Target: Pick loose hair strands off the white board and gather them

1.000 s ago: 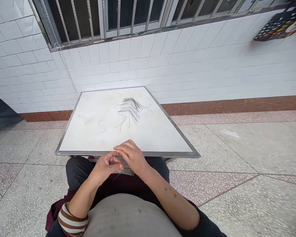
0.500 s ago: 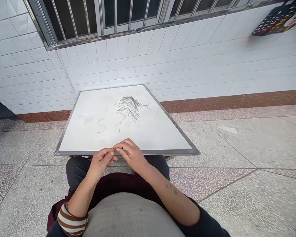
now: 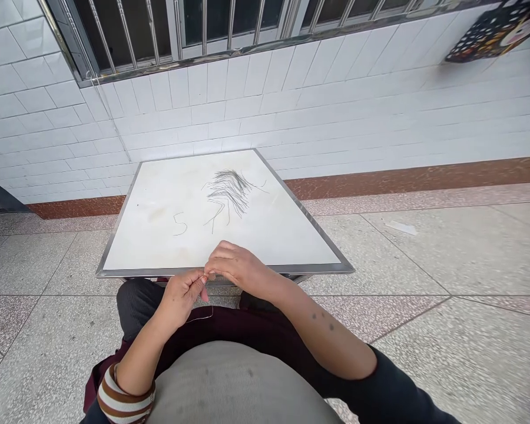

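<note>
My left hand (image 3: pixel 182 296) and my right hand (image 3: pixel 242 270) meet fingertip to fingertip over my lap, by the near edge of the white table (image 3: pixel 287 238). Both are closed in a pinch. From between them hangs a thin wire (image 3: pixel 202 318), bent and shining against the dark red cloth; the part inside the fingers is hidden. On the tabletop lies a loose pile of thin dark wires (image 3: pixel 229 189), several of them bent and splayed. A single wire (image 3: pixel 183 224) with a curved, S-like shape rests left of the pile.
The table has a grey metal rim and stands against a white tiled wall (image 3: pixel 168 126). Above it is a barred window (image 3: pixel 229 23). A dotted dark bag (image 3: pixel 472 38) hangs at upper right. A white strip (image 3: pixel 401 228) lies on the speckled floor.
My right hand has turned, its forearm swinging to the right, with its fingers now over the left fingertips. A thin wire now shows below the hands. The view has shifted slightly.
</note>
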`<state>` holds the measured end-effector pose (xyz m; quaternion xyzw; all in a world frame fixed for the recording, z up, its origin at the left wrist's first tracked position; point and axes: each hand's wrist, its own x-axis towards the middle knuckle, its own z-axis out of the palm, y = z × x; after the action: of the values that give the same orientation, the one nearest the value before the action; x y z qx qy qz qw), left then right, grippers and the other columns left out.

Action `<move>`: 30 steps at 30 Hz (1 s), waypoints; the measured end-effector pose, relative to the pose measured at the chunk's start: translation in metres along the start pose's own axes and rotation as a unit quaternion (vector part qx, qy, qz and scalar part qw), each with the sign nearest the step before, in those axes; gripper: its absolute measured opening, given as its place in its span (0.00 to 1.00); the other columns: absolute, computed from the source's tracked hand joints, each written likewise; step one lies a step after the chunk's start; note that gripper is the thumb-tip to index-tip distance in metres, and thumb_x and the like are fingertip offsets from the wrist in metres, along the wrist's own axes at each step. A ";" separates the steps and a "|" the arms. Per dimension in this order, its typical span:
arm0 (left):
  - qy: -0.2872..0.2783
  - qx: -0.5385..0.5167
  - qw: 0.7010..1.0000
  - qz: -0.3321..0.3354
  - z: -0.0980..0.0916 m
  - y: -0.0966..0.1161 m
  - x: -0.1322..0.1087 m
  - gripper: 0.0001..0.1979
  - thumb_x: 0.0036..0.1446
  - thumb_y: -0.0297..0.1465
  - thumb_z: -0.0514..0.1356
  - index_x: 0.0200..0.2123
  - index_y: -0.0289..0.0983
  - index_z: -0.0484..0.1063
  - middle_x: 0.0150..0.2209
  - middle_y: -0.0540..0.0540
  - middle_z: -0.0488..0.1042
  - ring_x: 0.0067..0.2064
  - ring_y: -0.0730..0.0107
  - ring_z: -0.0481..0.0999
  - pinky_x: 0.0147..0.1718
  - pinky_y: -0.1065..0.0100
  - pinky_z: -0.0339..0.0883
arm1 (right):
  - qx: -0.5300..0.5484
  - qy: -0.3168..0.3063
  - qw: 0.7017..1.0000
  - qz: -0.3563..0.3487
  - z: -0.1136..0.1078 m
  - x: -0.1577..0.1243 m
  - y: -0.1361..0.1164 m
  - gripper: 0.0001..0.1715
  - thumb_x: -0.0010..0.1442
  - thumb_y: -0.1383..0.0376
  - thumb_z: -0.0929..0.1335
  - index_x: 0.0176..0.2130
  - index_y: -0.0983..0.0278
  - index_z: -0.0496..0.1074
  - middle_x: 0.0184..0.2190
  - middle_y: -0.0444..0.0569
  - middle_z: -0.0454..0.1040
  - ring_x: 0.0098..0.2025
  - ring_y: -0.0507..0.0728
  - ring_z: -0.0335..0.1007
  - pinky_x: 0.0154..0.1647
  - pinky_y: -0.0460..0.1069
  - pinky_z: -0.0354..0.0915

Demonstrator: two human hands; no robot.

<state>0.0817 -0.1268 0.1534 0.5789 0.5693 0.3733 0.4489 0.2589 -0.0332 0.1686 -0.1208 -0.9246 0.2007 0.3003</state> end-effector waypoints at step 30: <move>0.026 0.024 0.999 -0.015 0.001 0.000 0.000 0.18 0.62 0.41 0.52 0.29 0.36 0.74 0.24 0.49 0.74 0.20 0.76 0.62 0.22 0.72 0.55 | -0.041 -0.032 0.999 0.008 -0.001 0.009 0.000 0.05 0.65 0.69 0.64 0.36 0.65 0.70 0.33 0.49 0.70 0.37 0.55 0.62 0.37 0.49 0.63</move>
<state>0.0826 -0.1267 0.1527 0.5712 0.5979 0.3676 0.4255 0.2520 -0.0295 0.1740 -0.1342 -0.9402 0.1685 0.2638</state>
